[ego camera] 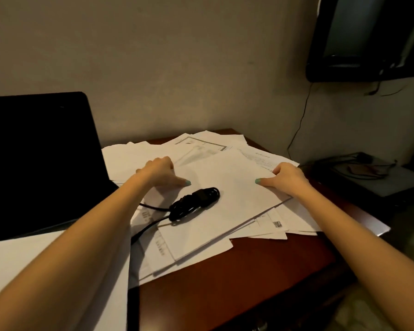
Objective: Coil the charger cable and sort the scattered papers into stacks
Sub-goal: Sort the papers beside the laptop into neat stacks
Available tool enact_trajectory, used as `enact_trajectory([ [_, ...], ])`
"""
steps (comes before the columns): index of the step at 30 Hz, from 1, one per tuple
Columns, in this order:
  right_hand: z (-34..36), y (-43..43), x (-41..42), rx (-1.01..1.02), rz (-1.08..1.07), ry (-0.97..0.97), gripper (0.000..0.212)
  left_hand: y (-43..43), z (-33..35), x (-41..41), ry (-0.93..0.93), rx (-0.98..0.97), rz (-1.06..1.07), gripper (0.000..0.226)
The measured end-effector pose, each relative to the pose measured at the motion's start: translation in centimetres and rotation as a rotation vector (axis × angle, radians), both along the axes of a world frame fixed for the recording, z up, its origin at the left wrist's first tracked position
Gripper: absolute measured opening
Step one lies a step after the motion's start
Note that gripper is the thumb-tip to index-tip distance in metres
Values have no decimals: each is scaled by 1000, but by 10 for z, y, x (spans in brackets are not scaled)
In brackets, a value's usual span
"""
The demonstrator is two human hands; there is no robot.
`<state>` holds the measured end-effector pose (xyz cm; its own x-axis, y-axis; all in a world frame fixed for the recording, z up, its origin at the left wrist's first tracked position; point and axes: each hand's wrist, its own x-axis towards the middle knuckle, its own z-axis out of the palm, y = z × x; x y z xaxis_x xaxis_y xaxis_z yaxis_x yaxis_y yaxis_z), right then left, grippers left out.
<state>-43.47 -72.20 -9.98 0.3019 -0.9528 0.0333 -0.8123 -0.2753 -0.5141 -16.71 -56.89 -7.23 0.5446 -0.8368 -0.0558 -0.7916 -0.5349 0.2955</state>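
Findings:

- **Papers:** The papers [201, 255] lie in a loose, overlapping spread across the far half of the surface [249, 278], and some overhang its right edge.
- **Hands:** Your left hand [161, 170] pinches the top sheet [230, 187] at its far-left edge, thumb flat on top. Your right hand [288, 179] pinches its right edge the same way.
- **Charger cable:** The charger cable [195, 202] sits bundled on that same sheet, toward the surface's left edge. Its tail trails off beneath your left forearm.

Assessment:

- **Sheets:** They are light, limp and slick against each other, so grip them at opposite edges and keep them level.
- **Cable:** It is soft and only loosely bundled, and it will likely slide if the sheet tilts. Take it by the bundle's middle first.
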Motion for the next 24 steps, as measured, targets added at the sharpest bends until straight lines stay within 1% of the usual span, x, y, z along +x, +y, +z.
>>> enact_trajectory([
  [2, -5, 0, -2, -36, -30, -138, 44, -7, -3, 6, 95, -50, -4, 74],
  [4, -8, 1, -4, -47, -50, -259, 39, -9, -6, 11, 122, -127, -46, 65],
  [6, -8, 1, -7, -35, -34, -350, 35, -6, -8, 12, 111, -245, -88, 45],
  [8, -8, 0, -8, -31, -34, -370, 30, -3, -7, 15, 93, -359, -110, 22],
  [9, -8, 1, -7, -38, -38, -377, 28, -1, -6, 16, 83, -397, -120, 16],
  [11, -7, 4, -4, -62, -34, -388, 25, 0, -5, 19, 67, -418, -136, 20],
  [13, -5, 7, -4, -46, -5, -383, 24, -2, -7, 20, 76, -355, -147, 17],
  [15, -1, 10, -6, 4, 22, -383, 30, -5, -10, 22, 112, -303, -134, 12],
  [18, 5, 14, -12, 45, 28, -381, 38, -7, -10, 23, 187, -309, -113, 16],
  [19, 8, 16, -14, 90, 23, -459, 39, -7, -9, 22, 199, -330, -109, 15],
  [22, 16, 27, -15, 403, 34, -902, 37, -5, -4, 21, 242, -427, -60, 5],
  [24, 19, 29, -8, 515, 30, -1055, 28, -3, -3, 24, 300, -521, -5, 6],
])
